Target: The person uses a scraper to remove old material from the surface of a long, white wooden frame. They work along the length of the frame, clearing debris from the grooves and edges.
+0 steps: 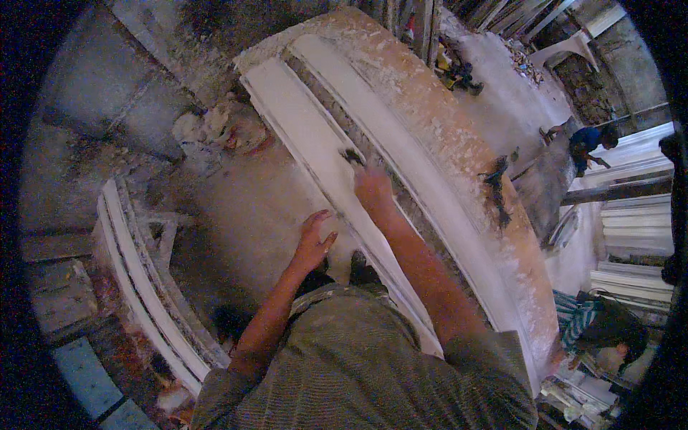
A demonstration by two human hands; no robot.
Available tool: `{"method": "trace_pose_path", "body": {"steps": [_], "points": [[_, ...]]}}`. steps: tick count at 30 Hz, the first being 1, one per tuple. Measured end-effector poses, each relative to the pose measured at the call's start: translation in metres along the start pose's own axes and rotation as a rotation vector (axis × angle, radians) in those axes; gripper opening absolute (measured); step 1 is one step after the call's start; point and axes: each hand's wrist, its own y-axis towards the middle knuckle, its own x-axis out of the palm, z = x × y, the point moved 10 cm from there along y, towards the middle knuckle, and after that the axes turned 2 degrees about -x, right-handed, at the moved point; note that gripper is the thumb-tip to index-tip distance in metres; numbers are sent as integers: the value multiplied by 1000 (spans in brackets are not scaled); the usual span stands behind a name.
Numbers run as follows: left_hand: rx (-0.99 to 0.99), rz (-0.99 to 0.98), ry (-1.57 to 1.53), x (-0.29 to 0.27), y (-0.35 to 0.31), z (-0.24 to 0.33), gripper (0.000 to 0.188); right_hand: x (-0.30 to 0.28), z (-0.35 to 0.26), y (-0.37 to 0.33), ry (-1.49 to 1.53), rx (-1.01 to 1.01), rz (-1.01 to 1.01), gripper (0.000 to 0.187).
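Observation:
A long table [466,122] stretches away in front of me, and two long white plaster-like strips lie along it. Over the nearer white strip [287,107] is my right hand [374,190], closed and a little blurred. A small dark brush-like tool [350,155] sticks out ahead of its fingers, its tip at the strip's surface; the grip itself is hidden. The farther white strip [401,150] runs beside it, across a dark gap. My left hand [314,240] hangs just off the table's near edge, fingers apart, holding nothing.
On the table's far side lies a dark tool [496,186]. Another pair of white strips [136,279] stands at the left. One person [591,326] in a striped top bends at the lower right; another person [589,143] in blue is farther off. White lengths [638,229] are stacked at right.

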Motion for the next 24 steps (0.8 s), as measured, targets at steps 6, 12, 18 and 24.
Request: {"method": "trace_pose_path", "body": {"steps": [6, 12, 18, 24], "points": [[71, 62, 64, -40, -19, -15, 55, -55, 0, -36, 70, 106, 3, 31], [-386, 114, 13, -101, -61, -82, 48, -26, -1, -9, 25, 75, 32, 19], [-244, 36, 16, -141, -54, -77, 42, 8, -54, 142, -95, 1, 75, 26], [-262, 154, -183, -181, -39, -126, 40, -45, -77, 144, 55, -119, 427, 23]]}}
